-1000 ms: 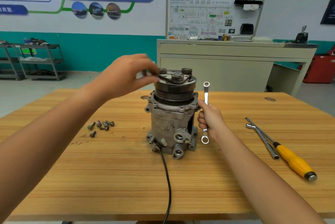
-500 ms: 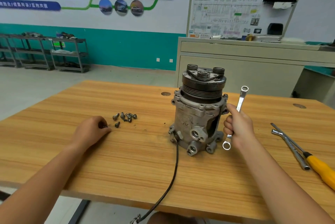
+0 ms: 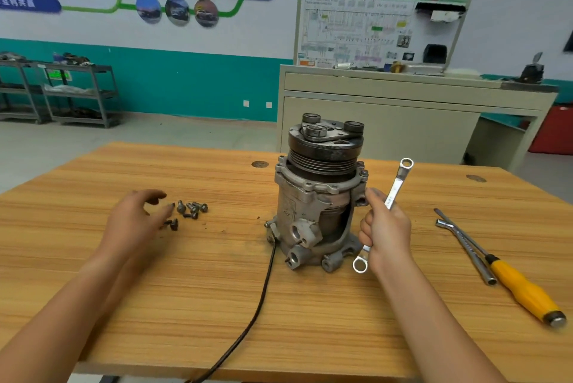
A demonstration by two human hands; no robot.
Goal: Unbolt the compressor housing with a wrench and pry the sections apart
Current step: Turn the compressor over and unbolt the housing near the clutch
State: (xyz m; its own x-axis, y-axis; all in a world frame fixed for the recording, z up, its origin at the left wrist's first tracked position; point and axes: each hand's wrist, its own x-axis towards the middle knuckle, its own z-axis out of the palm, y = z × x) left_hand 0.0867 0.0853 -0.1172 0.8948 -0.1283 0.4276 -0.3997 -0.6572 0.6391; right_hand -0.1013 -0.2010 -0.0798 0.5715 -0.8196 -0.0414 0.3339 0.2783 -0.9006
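The grey cast-metal compressor point(image 3: 313, 199) with a black pulley stands upright on the wooden bench point(image 3: 217, 289). Just beside it, the right hand point(image 3: 386, 229) curls its fingers round a silver double-ring wrench point(image 3: 397, 181). The left hand point(image 3: 133, 224) spreads its fingers loosely, empty, near small loose bolts point(image 3: 189, 210).

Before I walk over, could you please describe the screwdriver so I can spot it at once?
On the wooden table, look right of the compressor, past the right hand holding the wrench. Two long tools lie side by side there; the screwdriver is the one with the yellow handle, its neighbour bare metal.
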